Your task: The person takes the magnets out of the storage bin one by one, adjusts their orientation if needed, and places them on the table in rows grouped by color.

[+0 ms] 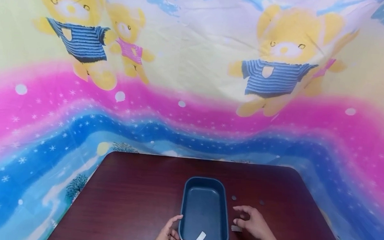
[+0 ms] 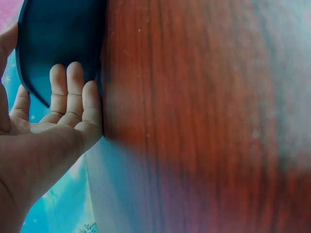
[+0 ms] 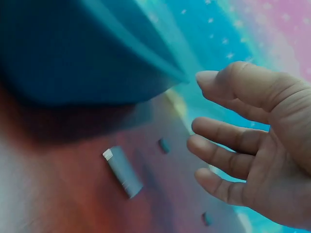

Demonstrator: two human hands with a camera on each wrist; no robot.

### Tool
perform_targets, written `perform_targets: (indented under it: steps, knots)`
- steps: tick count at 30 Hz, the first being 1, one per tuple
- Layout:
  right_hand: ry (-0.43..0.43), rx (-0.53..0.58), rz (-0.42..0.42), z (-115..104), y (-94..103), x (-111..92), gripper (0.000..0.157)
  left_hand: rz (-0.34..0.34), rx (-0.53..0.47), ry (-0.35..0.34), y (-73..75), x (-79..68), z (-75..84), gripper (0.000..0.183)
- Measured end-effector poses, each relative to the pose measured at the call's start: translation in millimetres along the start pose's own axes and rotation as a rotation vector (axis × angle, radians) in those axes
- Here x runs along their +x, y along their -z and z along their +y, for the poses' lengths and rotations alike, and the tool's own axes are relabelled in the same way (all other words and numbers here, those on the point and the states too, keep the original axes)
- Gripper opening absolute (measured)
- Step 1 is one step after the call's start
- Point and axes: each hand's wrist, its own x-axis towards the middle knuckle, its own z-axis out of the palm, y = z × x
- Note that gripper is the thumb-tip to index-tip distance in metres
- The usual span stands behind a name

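A dark blue-grey rectangular tray [image 1: 206,182] with raised walls stands near the front of the table. My left hand [image 1: 170,235] holds its near left corner, index finger against the left rim and thumb at the front. Inside the tray, near the front, lies a small white rectangular piece [image 1: 201,238]. My right hand [image 1: 253,223] is just right of the tray, fingers loosely bent and apart with nothing between them. Below it on the table lies a small silvery-grey block [image 3: 122,171], partly hidden by the fingers in the head view.
Two small dark pieces lie right of the tray, one nearer [image 1: 234,198] and one farther right [image 1: 261,202]; their kind is unclear. The dark red-brown wooden table [image 1: 136,193] has rounded far corners. A printed bear cloth [image 1: 194,84] hangs behind it.
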Motion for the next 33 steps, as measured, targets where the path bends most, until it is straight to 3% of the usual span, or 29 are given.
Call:
perform_targets:
  steps: [5, 11, 19, 33]
  knots:
    - [-0.019, 0.018, -0.056, -21, 4.1, 8, 0.042, 0.002, 0.012, 0.003, -0.1, 0.1, 1.0, 0.083]
    - [0.084, 0.03, -0.154, -37, -7.6, 21, 0.037, 0.011, 0.017, 0.01, 0.9, 0.1, 3.4, 0.084]
    - [0.134, 0.041, -0.259, -50, -26.4, 38, 0.033, 0.005, -0.012, 0.021, -0.5, -1.0, 5.7, 0.082]
    - [0.101, 0.055, -0.411, -62, -56.3, 49, 0.035, 0.025, -0.003, 0.039, -2.6, -0.8, 0.1, 0.081]
